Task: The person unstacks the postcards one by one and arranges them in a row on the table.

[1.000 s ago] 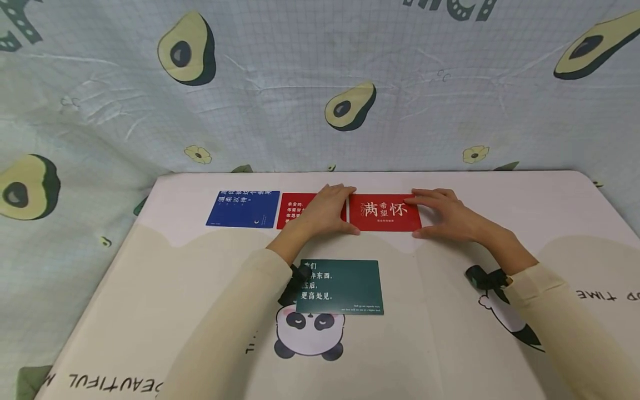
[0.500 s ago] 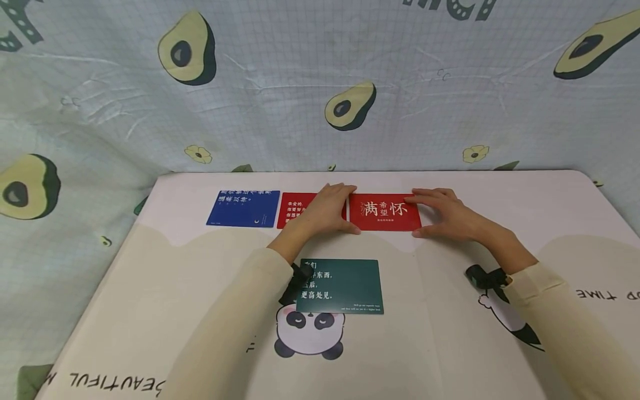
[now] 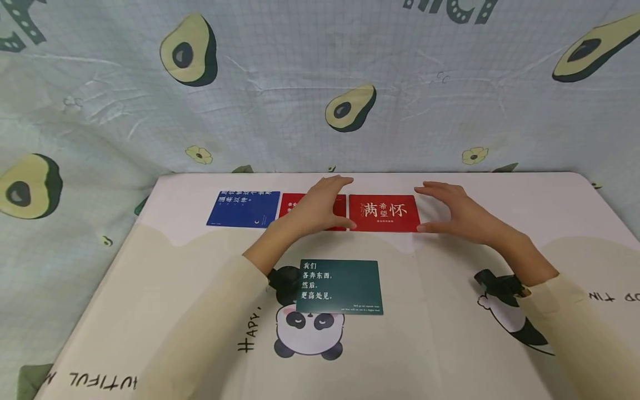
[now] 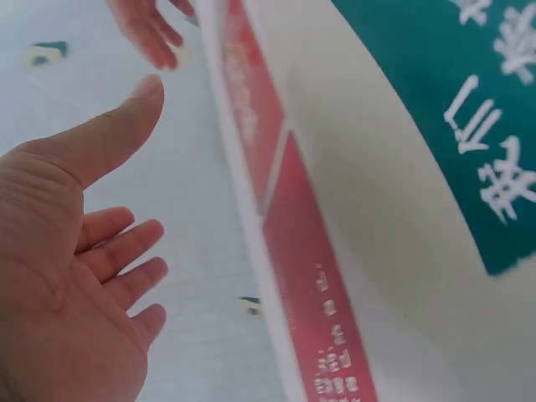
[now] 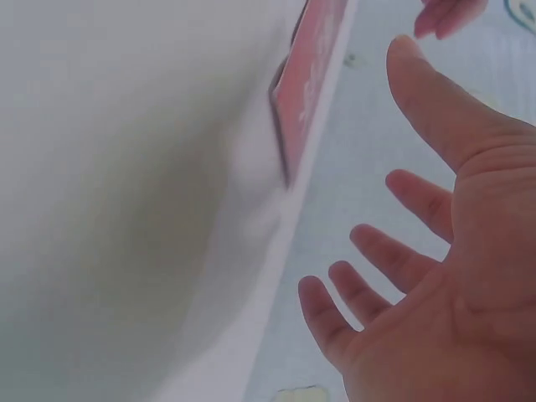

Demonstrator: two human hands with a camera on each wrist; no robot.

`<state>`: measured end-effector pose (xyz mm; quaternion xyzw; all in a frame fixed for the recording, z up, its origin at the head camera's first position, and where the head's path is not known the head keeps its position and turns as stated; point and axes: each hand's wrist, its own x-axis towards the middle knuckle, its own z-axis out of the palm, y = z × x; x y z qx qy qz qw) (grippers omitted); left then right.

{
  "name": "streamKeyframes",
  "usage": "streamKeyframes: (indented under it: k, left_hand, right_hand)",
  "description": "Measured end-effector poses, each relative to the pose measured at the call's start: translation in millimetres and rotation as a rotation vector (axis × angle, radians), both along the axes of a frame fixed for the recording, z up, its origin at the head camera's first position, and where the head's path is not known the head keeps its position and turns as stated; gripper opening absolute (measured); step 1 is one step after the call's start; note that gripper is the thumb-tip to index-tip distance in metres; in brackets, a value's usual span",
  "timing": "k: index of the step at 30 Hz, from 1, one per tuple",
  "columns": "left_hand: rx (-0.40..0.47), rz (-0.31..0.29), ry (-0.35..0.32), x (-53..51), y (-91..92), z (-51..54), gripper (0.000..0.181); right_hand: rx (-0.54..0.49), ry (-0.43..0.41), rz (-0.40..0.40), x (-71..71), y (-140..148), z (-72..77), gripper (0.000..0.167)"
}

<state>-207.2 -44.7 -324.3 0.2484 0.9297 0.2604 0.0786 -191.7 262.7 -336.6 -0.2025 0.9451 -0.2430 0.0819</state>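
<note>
Three cards lie in a row along the table's far side: a blue card (image 3: 243, 210) at the left, a red card (image 3: 340, 205) in the middle and another red card (image 3: 384, 213) with large white characters at the right. My left hand (image 3: 316, 210) hovers over the middle card and hides much of it. Just off the right card's right edge is my right hand (image 3: 462, 216), lifted above the table. Both wrist views show the fingers relaxed and apart, holding nothing. A dark green card (image 3: 341, 287) with white writing lies nearer to me.
The table covering (image 3: 400, 350) carries printed pandas and lettering. Behind the far table edge hangs a pale cloth (image 3: 280, 55) with avocado prints. The green card partly overlaps a printed panda (image 3: 310, 333).
Both hands have lifted off the right red card and drawn apart, the left one leftward and the right one rightward. The cards stay where they were.
</note>
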Motion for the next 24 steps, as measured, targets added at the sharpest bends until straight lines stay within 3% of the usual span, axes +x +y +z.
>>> streamKeyframes:
  k: [6, 11, 17, 24]
  left_hand:
    - [0.119, 0.019, 0.011, 29.7, -14.3, 3.1, 0.091]
    - [0.206, -0.007, 0.023, 50.4, -22.7, 0.9, 0.089]
    - [0.221, -0.039, 0.037, 70.1, -33.3, 1.1, 0.089]
    - [0.200, -0.061, -0.012, 94.0, -48.1, -4.3, 0.091]
  right_hand:
    - [-0.027, 0.022, 0.029, 14.1, -9, 1.6, 0.084]
    - [-0.079, 0.017, 0.053, 26.9, -19, -2.9, 0.082]
    - [-0.116, 0.034, 0.086, 40.1, -30, -6.2, 0.083]
    - [-0.140, 0.044, 0.142, 58.5, -39, -8.1, 0.083]
